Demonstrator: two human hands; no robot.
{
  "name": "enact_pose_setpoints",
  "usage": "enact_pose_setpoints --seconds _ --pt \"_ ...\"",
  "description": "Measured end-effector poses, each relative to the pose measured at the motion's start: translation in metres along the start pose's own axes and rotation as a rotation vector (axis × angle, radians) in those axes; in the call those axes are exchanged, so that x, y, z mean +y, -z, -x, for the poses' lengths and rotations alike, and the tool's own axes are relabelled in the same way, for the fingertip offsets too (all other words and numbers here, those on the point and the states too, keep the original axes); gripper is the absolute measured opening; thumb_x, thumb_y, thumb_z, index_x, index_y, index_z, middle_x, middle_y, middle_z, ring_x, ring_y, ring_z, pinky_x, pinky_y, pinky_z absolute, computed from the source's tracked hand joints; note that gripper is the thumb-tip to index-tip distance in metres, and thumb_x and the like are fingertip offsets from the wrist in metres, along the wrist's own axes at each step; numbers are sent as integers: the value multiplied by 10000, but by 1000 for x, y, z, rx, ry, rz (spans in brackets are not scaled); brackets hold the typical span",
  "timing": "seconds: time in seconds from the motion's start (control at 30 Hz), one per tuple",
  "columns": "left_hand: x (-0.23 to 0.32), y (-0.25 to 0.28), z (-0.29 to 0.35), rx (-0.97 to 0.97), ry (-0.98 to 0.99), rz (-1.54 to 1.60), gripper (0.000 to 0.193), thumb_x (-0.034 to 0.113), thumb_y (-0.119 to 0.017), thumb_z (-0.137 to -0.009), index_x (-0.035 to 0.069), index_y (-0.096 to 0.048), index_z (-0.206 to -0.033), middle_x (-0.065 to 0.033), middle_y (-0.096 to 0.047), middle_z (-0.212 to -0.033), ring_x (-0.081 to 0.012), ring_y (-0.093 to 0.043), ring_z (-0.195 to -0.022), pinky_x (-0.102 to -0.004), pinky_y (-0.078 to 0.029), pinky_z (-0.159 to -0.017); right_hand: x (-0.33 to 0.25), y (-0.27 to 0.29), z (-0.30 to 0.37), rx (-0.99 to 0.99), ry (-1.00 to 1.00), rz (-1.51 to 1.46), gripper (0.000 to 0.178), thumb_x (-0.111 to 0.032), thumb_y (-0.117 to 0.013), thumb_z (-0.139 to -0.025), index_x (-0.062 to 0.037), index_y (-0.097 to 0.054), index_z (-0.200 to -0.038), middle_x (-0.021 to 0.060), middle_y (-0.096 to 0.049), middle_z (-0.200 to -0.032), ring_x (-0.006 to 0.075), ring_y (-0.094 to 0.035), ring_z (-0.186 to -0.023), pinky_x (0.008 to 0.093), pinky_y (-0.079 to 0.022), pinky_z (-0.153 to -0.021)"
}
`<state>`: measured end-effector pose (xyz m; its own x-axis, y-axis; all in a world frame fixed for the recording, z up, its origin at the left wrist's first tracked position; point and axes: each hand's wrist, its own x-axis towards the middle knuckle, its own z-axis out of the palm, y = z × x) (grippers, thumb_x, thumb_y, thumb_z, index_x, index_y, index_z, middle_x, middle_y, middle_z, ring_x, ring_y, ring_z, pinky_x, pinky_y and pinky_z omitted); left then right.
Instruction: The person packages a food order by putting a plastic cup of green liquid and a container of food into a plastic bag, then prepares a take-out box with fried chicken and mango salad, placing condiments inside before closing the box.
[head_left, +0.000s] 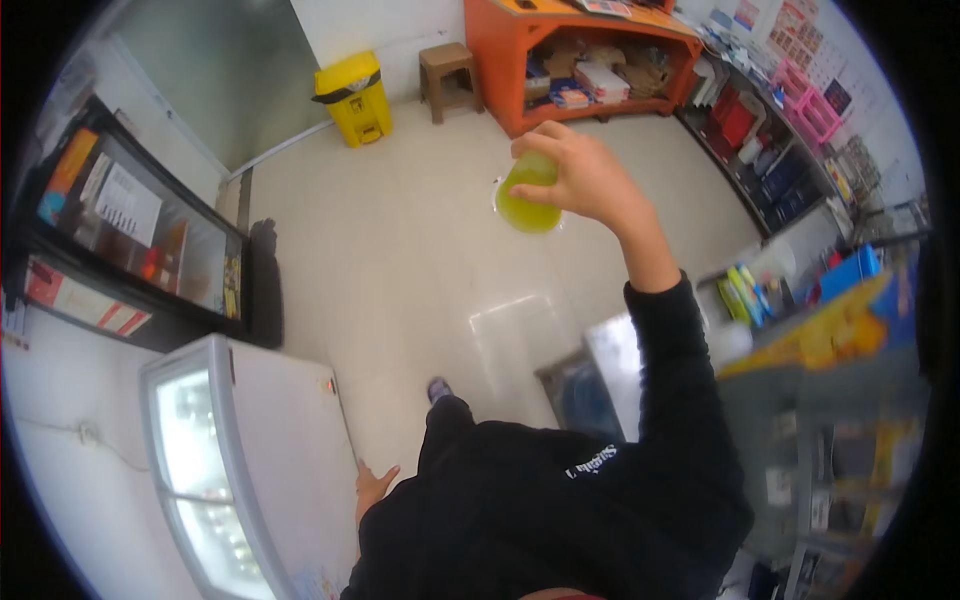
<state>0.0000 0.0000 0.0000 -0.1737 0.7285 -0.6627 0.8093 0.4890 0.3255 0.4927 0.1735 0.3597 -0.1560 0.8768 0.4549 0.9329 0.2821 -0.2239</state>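
My right hand (580, 175) is held out at the upper middle, its thumb and fingers closed around a rounded yellow-green object (533, 206). It looks like a see-through cup or tub with a pale rim, but whether the green is its own colour or something inside I cannot make out. Low on the left, beside the grey side of a glass-door display fridge (290, 425), hangs my left hand (373, 490). Its thumb and fingers are apart, and nothing shows in them.
A black-framed glass-door cooler (150, 215) stands at the left. Along the far wall are a yellow pedal bin (355, 105), a brown stool (448, 75) and an orange counter (500, 70). Shelves (760, 150) line the right, with a cluttered worktop (790, 290) nearer me.
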Motion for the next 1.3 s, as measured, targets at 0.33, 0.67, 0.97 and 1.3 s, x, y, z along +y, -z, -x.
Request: enact_pose_setpoints --seconds 0.33,0.67,0.97,1.3 --pt "457 110 -278 115 -920 -40 900 422 -731 -587 -17 -311 -1251 -190 -468 -1165 -322 -421 -1103 -398 -323 -930 192 -46 -164 185 -128 -67 349 -296 -677 -659 -91 -562 -917 98 -537 -909 273 -553 -791 345 -450 -700" --pt "948 46 -211 -570 -1779 180 855 263 -781 -551 22 -325 -1234 -135 -367 -1247 -251 -324 -1183 -370 -259 -981 417 -173 -160 1018 -809 -2087 503 -456 -387 -861 -77 -407 -1190 76 -487 -1148 214 -502 -1022 362 -453 -849" --pt "1170 -22 -297 -689 -1489 218 762 107 -795 -547 27 -382 -1182 -91 -530 -1076 -191 -499 -1012 -317 -404 -866 653 -184 -254 548 -1034 -2129 500 -482 -379 -861 -96 -416 -1177 72 -509 -1111 181 -524 -949 321 -446 -793" --pt "1508 -173 -316 -647 -1900 68 839 356 -772 -478 18 -390 -1144 -165 -391 -1180 -325 -327 -1119 -417 -222 -946 917 -13 -311 233 -659 -4 753 -331 -730 -602 -85 -368 -1215 144 -453 -1150 291 -415 -1091 400 -331 -918"
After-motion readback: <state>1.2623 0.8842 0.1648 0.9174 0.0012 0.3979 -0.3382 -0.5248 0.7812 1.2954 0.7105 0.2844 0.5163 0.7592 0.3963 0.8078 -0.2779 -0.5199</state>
